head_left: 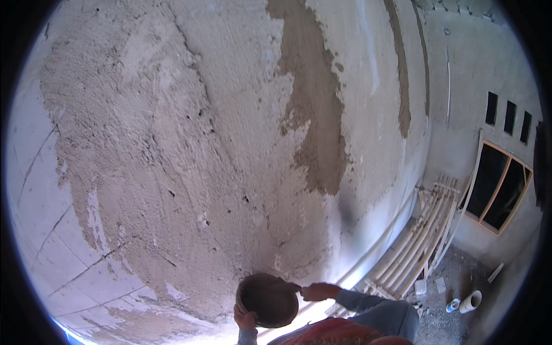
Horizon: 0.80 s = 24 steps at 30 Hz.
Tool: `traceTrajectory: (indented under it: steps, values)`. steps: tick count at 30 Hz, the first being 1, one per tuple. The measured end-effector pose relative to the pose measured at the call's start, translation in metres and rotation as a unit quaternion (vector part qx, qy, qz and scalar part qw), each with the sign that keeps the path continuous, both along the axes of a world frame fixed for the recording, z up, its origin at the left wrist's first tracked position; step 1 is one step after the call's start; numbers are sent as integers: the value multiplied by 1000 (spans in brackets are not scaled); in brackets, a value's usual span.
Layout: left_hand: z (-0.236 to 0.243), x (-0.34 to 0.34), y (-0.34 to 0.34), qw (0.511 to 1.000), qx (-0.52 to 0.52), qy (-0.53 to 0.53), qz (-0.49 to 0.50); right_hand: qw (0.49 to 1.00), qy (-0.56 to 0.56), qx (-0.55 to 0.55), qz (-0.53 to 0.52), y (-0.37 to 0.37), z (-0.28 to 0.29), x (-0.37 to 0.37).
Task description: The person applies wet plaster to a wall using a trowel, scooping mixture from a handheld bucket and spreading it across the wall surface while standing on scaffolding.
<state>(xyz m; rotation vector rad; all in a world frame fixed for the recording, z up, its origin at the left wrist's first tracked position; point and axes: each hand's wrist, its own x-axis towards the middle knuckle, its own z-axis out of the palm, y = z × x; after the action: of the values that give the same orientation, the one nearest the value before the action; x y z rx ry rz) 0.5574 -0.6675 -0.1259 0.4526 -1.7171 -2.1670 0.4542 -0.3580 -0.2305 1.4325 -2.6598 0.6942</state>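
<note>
My left hand (245,317) grips the left rim of a dark round bucket (289,315), its fingers wrapped over the edge. The bucket is tilted so its shadowed inside shows; what lies in it is too dark to make out clearly. In my right hand (319,291) is the handle of a trowel (290,287), closed in a fist. The trowel's blade reaches over the bucket's right rim, partly lost in the shade. Right in front stands a wall (190,167) with rough, partly spread grey-brown plaster.
Bare pale blocks (69,253) show at the wall's left. Darker damp plaster strips (319,121) run down it. A platform of wooden poles (414,241) stands low at right. Beyond are a wood-framed window (497,187), a white pipe piece (471,301) and a small can (453,305) on the floor.
</note>
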Motion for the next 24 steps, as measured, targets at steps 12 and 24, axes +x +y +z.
traceTrajectory:
  steps: [12, 24]
  values:
    - [14, -31, 56, 956, -268, -47, -108, 775, -601, -182, 71, -22, 43, 63]
    - [-30, -6, 1, 981, 151, -98, -76, 673, -359, -631, -142, 45, 316, 19]
